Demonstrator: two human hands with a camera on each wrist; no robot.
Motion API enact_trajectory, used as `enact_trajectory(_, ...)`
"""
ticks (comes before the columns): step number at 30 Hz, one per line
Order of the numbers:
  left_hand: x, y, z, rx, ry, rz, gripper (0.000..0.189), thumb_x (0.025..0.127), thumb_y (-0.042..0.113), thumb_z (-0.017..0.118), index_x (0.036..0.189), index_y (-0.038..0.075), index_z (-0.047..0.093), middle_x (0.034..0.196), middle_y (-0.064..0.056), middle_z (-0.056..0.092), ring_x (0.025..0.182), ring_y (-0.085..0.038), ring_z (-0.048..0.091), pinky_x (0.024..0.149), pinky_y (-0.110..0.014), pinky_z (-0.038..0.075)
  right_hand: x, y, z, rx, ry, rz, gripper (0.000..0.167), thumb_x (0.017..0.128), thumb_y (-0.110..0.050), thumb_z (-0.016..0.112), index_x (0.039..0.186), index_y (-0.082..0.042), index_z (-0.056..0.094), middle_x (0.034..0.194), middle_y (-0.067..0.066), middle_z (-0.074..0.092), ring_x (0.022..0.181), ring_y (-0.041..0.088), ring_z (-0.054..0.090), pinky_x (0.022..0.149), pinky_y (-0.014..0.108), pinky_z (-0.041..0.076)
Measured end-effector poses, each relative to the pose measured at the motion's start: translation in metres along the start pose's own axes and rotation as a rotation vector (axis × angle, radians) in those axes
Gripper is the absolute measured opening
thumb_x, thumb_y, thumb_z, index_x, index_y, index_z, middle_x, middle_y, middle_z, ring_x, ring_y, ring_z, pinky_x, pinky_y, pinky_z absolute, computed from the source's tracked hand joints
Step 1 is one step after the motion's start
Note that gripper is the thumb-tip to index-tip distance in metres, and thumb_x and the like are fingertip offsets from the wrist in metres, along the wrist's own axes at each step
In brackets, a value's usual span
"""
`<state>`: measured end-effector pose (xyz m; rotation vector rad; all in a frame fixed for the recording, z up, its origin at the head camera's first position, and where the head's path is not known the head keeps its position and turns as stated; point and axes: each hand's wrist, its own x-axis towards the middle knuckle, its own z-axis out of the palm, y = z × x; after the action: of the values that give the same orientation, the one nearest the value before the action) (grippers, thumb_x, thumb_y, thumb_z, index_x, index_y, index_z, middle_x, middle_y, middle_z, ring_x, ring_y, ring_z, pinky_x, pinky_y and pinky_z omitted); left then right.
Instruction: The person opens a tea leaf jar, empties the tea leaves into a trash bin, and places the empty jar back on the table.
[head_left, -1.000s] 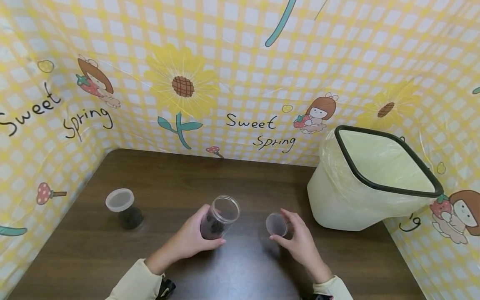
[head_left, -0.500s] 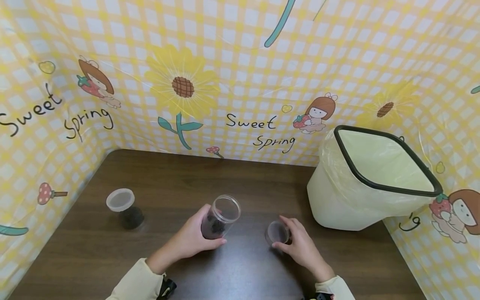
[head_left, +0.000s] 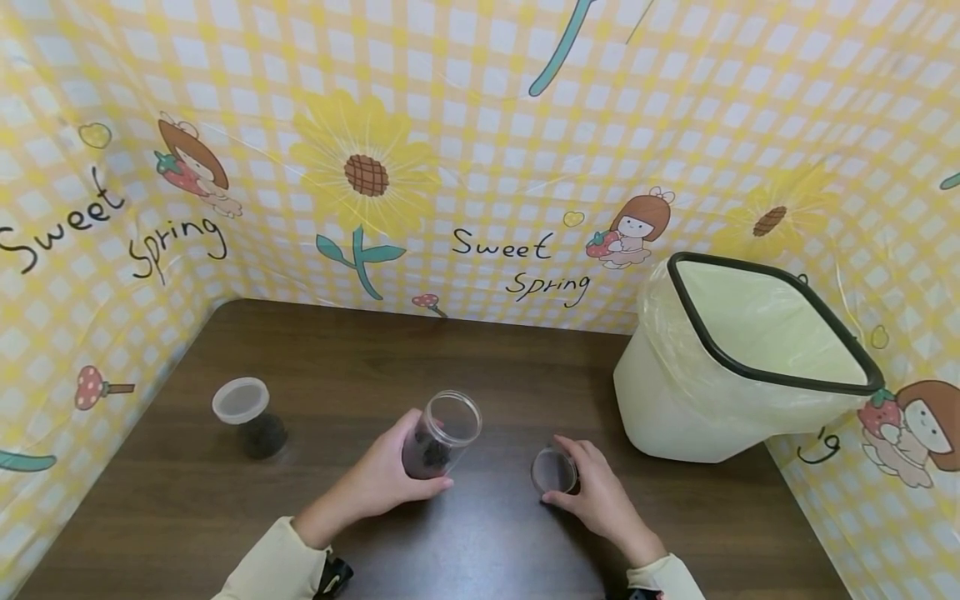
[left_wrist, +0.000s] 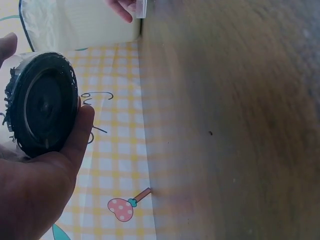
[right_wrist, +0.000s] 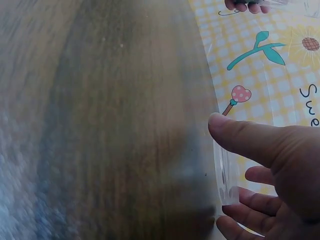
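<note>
**Left hand holds a clear jar above the bench; right hand pinches a clear lid**

The clear jar (head_left: 441, 440), with dark contents in its lower part, is raised off the bench (head_left: 480, 550), its round base exposed in the left wrist view. The left hand (head_left: 382, 477) wraps it from the side: the fingers go behind, the thumb lies across the near side, and this grip is closed on the jar. The left forearm angles in from the lower left.

Just to the right, the clear lid (head_left: 554, 472) sits between the right hand's (head_left: 600, 487) thumb and fingers, a light pinch by its edge. Whether it touches the bench I cannot tell. The right forearm comes from the lower right, palm turned inward, facing the jar. Both arms wear pale sleeves (head_left: 273, 567).

At left stands a capped container (head_left: 262, 435) with dark contents; at right, a lined bin (head_left: 690, 408). Yellow checked cloth (head_left: 480, 125) hangs around.
</note>
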<state>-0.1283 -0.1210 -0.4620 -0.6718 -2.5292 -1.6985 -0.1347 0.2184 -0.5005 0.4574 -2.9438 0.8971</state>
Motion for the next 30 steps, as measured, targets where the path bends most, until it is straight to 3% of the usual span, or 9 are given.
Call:
enact_trajectory(6, -0.0008, -0.0014, -0.0010, 0.014, 0.007, -0.007, 0.069, 0.069, 0.020, 0.094, 0.124, 0.005, 0.056, 0.113, 0.003, 0.065, 0.103, -0.013, 0.061, 0.093, -0.032, 0.048, -0.0005, -0.0001, 0.0022, 0.001, 0.004, -0.003, 0.085, 0.069, -0.020, 0.096, 0.141, -0.003, 0.055, 0.121, 0.008, 0.061, 0.115, 0.026, 0.057, 0.098, 0.047, 0.048)
enact_trajectory(30, 0.0002, -0.0014, -0.0018, 0.002, 0.014, -0.020, 0.068, 0.069, 0.021, 0.094, 0.124, 0.008, 0.056, 0.114, 0.004, 0.065, 0.103, -0.014, 0.061, 0.092, -0.032, 0.048, -0.0016, 0.0010, 0.0064, -0.079, 0.003, -0.033, 0.086, 0.068, -0.025, 0.096, 0.140, -0.002, 0.055, 0.123, 0.009, 0.062, 0.119, 0.029, 0.055, 0.099, 0.047, 0.048)
